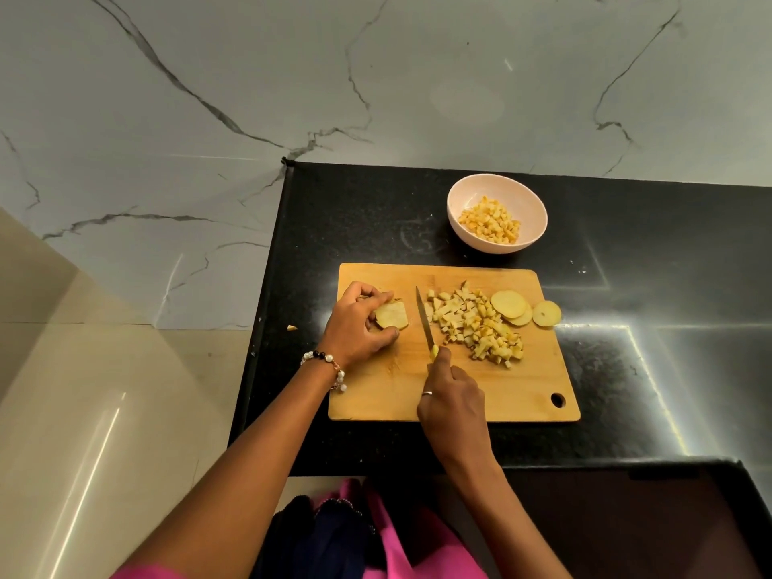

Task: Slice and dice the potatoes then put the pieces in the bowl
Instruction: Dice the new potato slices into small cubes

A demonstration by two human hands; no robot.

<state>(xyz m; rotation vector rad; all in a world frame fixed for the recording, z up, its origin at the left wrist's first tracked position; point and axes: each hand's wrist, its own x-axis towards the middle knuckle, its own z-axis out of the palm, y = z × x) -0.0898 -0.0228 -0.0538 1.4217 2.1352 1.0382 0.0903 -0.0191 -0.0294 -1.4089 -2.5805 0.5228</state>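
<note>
Landmark: wooden cutting board (480, 394) on a black speckled counter (626, 369); board has a hanging hole at its near right corner. Diced pile (476, 323) sits right of board centre, just right of the knife blade; three round potato slices (509, 303) lie past the pile at the board's right edge, the outermost overhanging the edge onto the counter. One stray potato scrap (292, 327) on the counter just left of the board. Grey-veined marble wall behind the counter; beige glossy tile floor to the left. Pale pink bowl (497, 213) stands on the counter just behind the board, apart from it, part-filled with yellow potato cubes (489, 221). Left hand (357, 328) at the board's left end, fingers curled over a potato chunk (391, 316), grasping it cut face up; beaded bracelet on that wrist. Right hand (453, 405) near board centre grips the yellow-handled knife (425, 321), forefinger along the handle; blade between chunk and pile, touching neither; whether the edge touches the board can't be told.
</note>
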